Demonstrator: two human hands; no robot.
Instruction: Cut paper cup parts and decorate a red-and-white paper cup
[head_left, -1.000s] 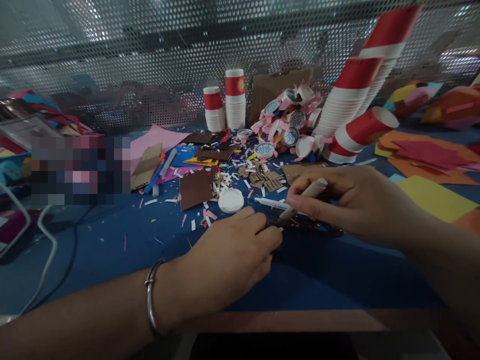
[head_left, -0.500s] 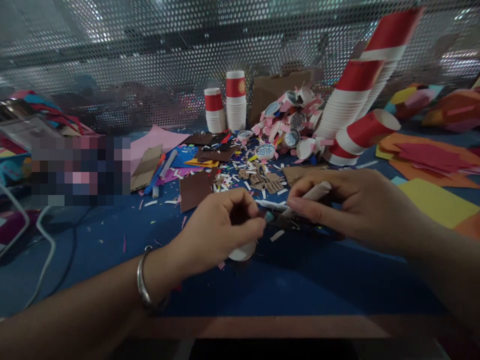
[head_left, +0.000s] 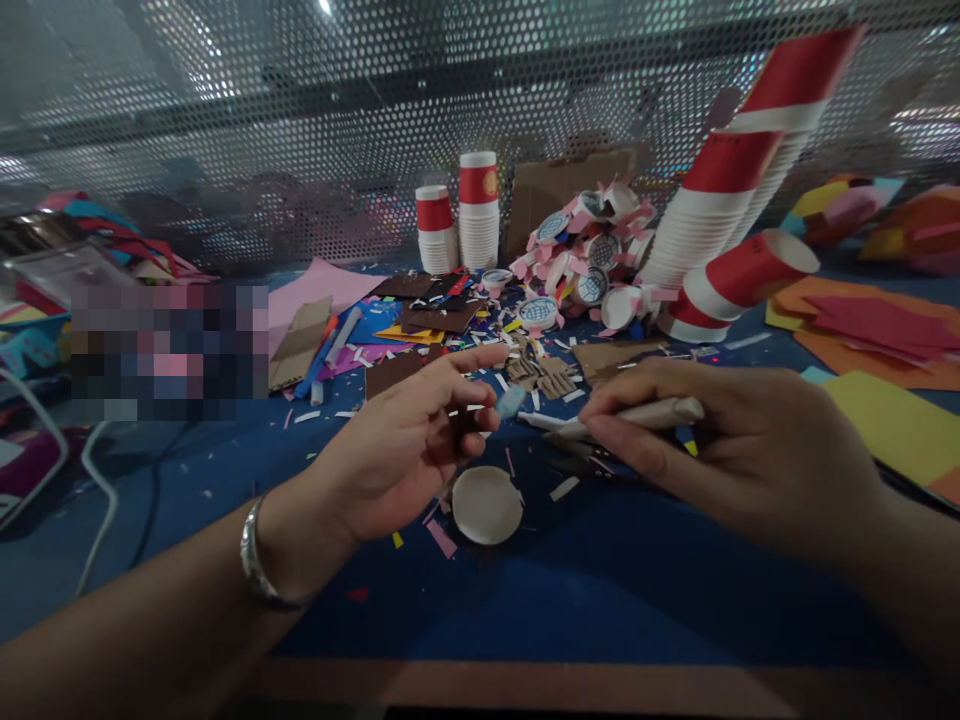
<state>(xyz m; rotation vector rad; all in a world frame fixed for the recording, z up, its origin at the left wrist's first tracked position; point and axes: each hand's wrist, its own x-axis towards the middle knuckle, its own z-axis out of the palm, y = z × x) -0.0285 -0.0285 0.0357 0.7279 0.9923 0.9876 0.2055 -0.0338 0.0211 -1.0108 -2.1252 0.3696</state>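
Two bare hands are over the bench [head_left: 637, 590]. The right hand [head_left: 739, 450] grips a pale marker [head_left: 649, 414] between thumb and fingers, its lower end slanting down to the left. The left hand [head_left: 401, 460] is spread, palm turned inward, fingers loosely bent; a small pale blue piece [head_left: 512, 402] shows just off its fingertips, and whether they touch cannot be told. Nearer the wearer, a round white disc [head_left: 487, 507] lies on the bench, touched by neither hand.

A light, steady pinch near the marker's lower end should give the best control, with the wrist kept low. The disc looks light and would probably slide if pressed, so a left fingertip on its rim would steady it. The pink scrap [head_left: 441, 538] just beside it could get underneath and tilt it.

The front edge [head_left: 525, 680] runs well below the disc, and the most room for moving lies right of the disc, toward that edge. Farther back it is tighter: a white pen [head_left: 534, 421] lies near the marker, torn cardboard [head_left: 536, 370] beyond, and tilted cups [head_left: 739, 285] stand behind the right hand, where a raised knuckle might knock them.
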